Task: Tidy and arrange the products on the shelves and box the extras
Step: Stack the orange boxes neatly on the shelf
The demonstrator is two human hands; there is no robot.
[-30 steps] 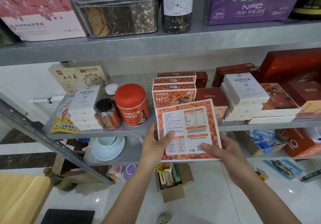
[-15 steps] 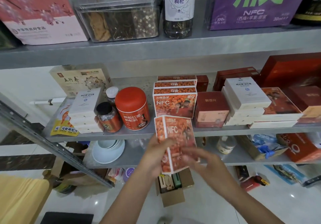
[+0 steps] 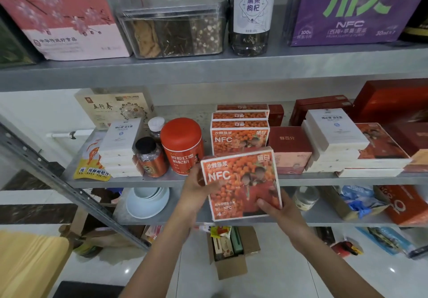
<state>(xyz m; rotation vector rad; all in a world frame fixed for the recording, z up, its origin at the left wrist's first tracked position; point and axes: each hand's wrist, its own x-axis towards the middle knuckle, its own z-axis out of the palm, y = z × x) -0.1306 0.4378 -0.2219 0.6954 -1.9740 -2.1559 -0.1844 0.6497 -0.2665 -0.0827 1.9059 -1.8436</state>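
Left hand: grips the orange NFC box by its left edge.
Right hand: pinching its lower right corner.
Box position: upright between both hands (front facing us), before the shelf edge.
Matching boxes: lined up right behind.

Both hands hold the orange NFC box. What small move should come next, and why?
Probably move the orange NFC box forward and stand it on the middle shelf, before the row of matching boxes. The left hand and right hand hold it upright, front outward, just before that row.
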